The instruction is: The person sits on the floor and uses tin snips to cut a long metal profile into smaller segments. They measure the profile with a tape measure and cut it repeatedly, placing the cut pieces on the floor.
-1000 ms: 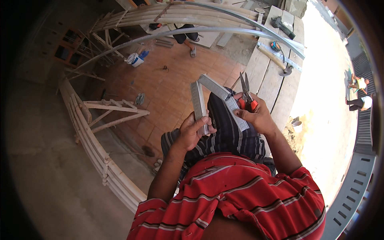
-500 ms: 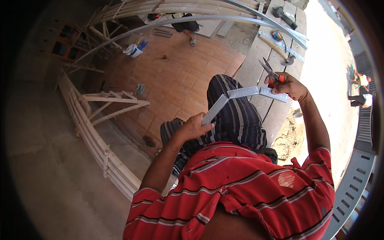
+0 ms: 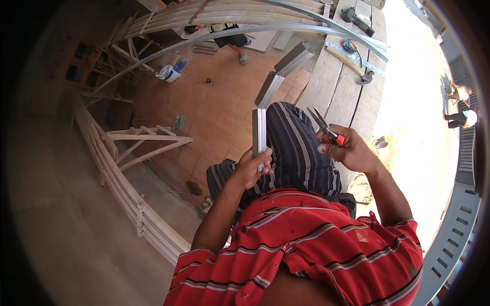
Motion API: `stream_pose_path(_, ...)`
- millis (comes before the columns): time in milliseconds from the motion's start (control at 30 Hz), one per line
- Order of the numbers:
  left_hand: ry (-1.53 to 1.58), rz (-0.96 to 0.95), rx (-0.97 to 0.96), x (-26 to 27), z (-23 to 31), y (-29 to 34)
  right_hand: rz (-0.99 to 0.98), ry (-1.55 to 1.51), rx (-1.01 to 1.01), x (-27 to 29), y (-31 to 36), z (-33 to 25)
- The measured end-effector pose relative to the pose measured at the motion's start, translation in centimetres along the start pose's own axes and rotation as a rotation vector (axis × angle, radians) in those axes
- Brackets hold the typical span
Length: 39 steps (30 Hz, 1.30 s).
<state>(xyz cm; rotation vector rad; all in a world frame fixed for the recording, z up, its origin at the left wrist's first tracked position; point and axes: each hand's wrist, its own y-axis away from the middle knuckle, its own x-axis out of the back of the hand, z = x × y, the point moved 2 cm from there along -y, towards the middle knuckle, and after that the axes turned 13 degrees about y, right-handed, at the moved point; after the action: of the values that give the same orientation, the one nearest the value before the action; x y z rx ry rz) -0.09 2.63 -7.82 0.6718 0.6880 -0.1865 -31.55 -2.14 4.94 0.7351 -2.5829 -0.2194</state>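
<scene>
My left hand (image 3: 253, 167) is closed round the lower end of a bent metal channel strip (image 3: 269, 90). The silvery strip has joined sections angled against each other and rises from the hand past my knee, its far end leaning right. To the right of the strip, my right hand (image 3: 348, 147) is closed on tin snips (image 3: 326, 127) with red-orange grips. The metal blades of the snips point up and left, slightly apart, and touch nothing. Both hands are above my lap, in dark striped cloth (image 3: 296, 148).
A plank platform (image 3: 326, 81) at the right bears a hammer (image 3: 352, 64), a tape measure (image 3: 350, 46) and a power tool (image 3: 357, 21). Long metal strips arch across the far side. Wooden poles (image 3: 138, 209) stand left. Another person's leg (image 3: 237, 50) shows on the tiled floor.
My right hand has let go of the strip's far end and moved down left with the snips. In my left hand, the strip has swung upright, its free end now pointing away from me.
</scene>
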Motion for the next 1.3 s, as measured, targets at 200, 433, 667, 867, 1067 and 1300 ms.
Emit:
stream_pose_path(200, 0.442, -0.087, -0.224, -4.1, 0.5, -0.5, 0.052, -0.529, -0.273, -10.6, -2.3, 3.6)
stream_pose_path(433, 0.325, -0.124, -0.228, -2.9, -1.4, -1.1, 0.055, -0.849, -0.256, -12.2, -4.8, 1.5)
stream_pose_path(667, 0.041, -0.035, 0.056, -3.1, -1.3, 0.3, 0.099, -0.712, -0.171, -10.0, -6.0, 1.9)
stream_pose_path(867, -1.508, 0.046, -1.040, -8.5, 5.4, 6.5, -0.023, -0.394, -0.065, -7.1, -7.3, 2.4)
stream_pose_path(1067, -1.730, 0.113, -0.287, -4.7, 7.5, 3.2, -0.115, -0.166, -0.014, -7.6, -8.2, 1.8)
stream_pose_path(1300, -1.238, 0.106, -0.316, 1.5, 2.2, 1.1, -0.118, -0.177, -0.058, -8.6, -9.0, 1.1)
